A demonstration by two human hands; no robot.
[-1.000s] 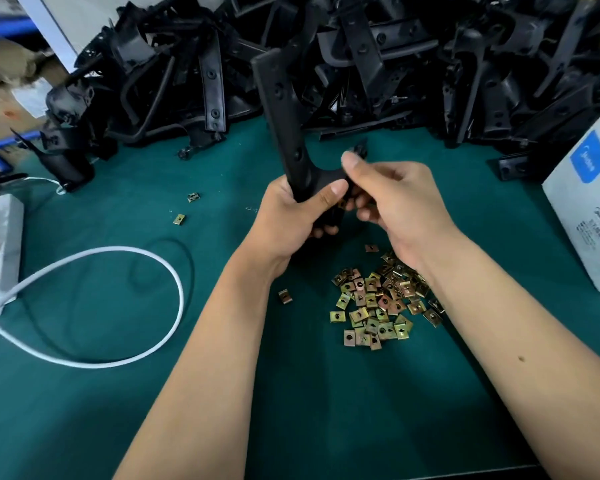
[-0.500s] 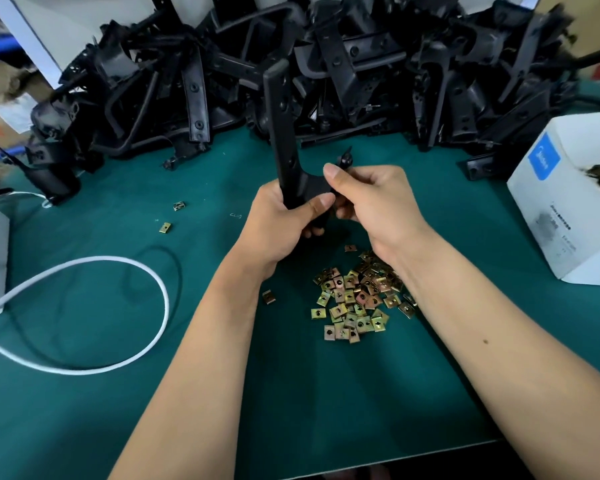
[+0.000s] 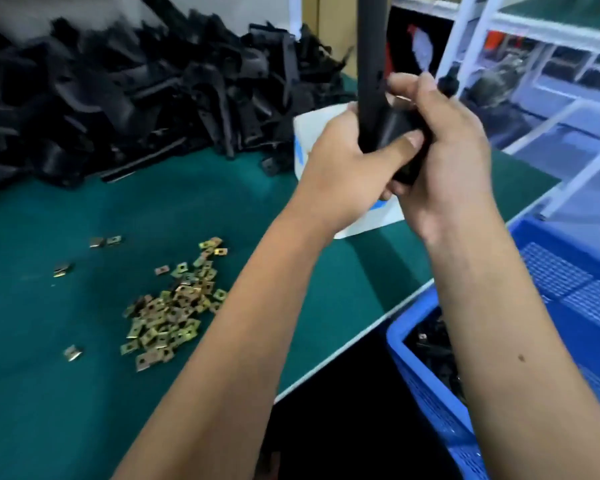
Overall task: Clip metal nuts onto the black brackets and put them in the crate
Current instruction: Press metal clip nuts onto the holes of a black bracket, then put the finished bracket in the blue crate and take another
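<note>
both hands held one black bracket point(image 3: 371, 64) upright over the rt side of the green table point(image 3: 66, 393). left hand point(image 3: 347, 168) gripped its lower stem, thumb across the flared base. right hand point(image 3: 444, 147) wrapped the base from the other side, fingers curled over the top. loose pile of metal clip nuts point(image 3: 170, 313) lay on the mat w/ a few strays near it. heap of black brackets point(image 3: 136, 109) at the back. blue crate point(image 3: 430, 407) beside the table edge held dark parts. white box point(image 3: 312, 133) behind the hands
</note>
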